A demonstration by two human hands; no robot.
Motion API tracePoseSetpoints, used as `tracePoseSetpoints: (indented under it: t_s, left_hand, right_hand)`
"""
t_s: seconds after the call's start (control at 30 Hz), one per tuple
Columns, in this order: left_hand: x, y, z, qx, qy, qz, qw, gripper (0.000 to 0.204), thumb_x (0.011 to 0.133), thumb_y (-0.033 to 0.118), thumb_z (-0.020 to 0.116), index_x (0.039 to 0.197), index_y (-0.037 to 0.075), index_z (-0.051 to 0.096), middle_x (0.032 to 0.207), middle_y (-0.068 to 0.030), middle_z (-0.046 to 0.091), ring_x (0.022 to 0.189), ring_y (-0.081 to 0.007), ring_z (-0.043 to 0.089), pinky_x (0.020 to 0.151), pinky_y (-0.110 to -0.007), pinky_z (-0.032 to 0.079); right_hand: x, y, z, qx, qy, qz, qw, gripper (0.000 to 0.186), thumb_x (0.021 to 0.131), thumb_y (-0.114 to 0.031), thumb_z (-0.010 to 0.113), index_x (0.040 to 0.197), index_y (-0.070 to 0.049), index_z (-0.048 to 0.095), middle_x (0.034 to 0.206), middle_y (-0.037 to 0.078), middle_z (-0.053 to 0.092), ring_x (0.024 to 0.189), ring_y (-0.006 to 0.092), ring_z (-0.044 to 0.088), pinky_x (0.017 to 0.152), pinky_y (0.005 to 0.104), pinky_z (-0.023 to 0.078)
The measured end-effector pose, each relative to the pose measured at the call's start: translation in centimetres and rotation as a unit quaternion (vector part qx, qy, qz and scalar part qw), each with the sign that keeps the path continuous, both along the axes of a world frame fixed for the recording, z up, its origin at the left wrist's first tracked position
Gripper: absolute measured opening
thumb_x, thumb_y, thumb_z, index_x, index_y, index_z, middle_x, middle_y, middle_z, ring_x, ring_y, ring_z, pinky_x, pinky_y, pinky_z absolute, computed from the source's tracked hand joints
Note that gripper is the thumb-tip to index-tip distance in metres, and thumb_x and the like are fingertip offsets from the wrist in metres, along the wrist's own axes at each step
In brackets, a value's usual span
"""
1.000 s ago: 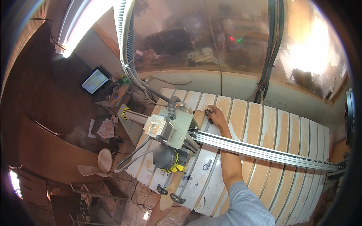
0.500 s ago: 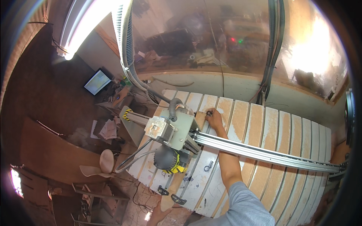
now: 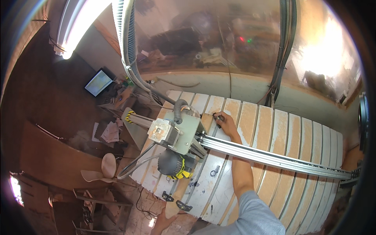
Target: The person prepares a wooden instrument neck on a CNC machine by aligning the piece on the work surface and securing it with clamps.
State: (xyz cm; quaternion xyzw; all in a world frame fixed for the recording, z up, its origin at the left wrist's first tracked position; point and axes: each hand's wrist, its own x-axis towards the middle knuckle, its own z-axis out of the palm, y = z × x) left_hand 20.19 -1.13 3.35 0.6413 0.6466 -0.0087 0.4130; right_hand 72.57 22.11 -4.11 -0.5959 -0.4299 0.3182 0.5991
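Observation:
My right hand [image 3: 226,124] reaches under the gantry rail to the far end of a wooden board [image 3: 178,196], its fingers closed on a small black clamp [image 3: 217,120]. The board runs beneath the machine's black-and-yellow spindle [image 3: 170,164] on the slotted bed [image 3: 248,125]. At the board's near end, by the bed's edge, my left hand [image 3: 163,221] grips the wood, its fingers partly hidden. Two black clamps [image 3: 167,196] sit either side of the board near that end.
The aluminium gantry rail [image 3: 274,158] crosses the bed to the right. Hoses [image 3: 131,55] hang above the motor plate. A monitor [image 3: 96,83] and papers [image 3: 111,131] are at the left, with a white chair [image 3: 107,165] and a metal rack [image 3: 100,205] below.
The fingers of my right hand shift slightly around the small clamp. My left hand stays at the board's near end, and the machine has not visibly moved.

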Motion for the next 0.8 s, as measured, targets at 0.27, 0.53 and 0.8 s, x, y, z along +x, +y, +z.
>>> tracePoseSetpoints:
  t_s: [0.27, 0.53, 0.8]
  left_hand:
    - [-0.1, 0.2, 0.0, -0.001, 0.002, -0.007, 1.0, 0.078, 0.08, 0.041, 0.08, 0.137, -0.001, 0.048, 0.119, -0.0212, 0.068, 0.112, -0.0314, 0.067, 0.096, -0.038, 0.05]
    - [-0.2, 0.2, -0.3, -0.002, 0.006, -0.01, 1.0, 0.079, 0.08, 0.041, 0.08, 0.137, -0.002, 0.048, 0.119, -0.0211, 0.068, 0.111, -0.0311, 0.067, 0.096, -0.038, 0.05]
    - [0.6, 0.3, 0.6, -0.005, 0.004, -0.007, 1.0, 0.082, 0.078, 0.041, 0.081, 0.138, -0.001, 0.047, 0.12, -0.0226, 0.068, 0.112, -0.0327, 0.067, 0.097, -0.038, 0.05]
  right_hand:
    - [-0.4, 1.0, 0.9, -0.018, -0.086, -0.033, 0.996, 0.012, 0.079, -0.003, 0.072, 0.09, -0.005, 0.066, 0.103, 0.014, 0.068, 0.094, 0.0277, 0.065, 0.082, 0.0345, 0.051]
    - [-1.5, 1.1, 1.1, 0.004, -0.038, -0.066, 0.997, 0.029, 0.079, -0.005, 0.073, 0.106, -0.004, 0.063, 0.098, 0.015, 0.071, 0.092, 0.0311, 0.069, 0.083, 0.0373, 0.052]
    - [-0.6, 0.5, 1.6, -0.062, -0.166, -0.045, 0.983, 0.038, 0.075, -0.001, 0.071, 0.113, -0.005, 0.069, 0.105, 0.019, 0.07, 0.099, 0.036, 0.067, 0.091, 0.0412, 0.052]
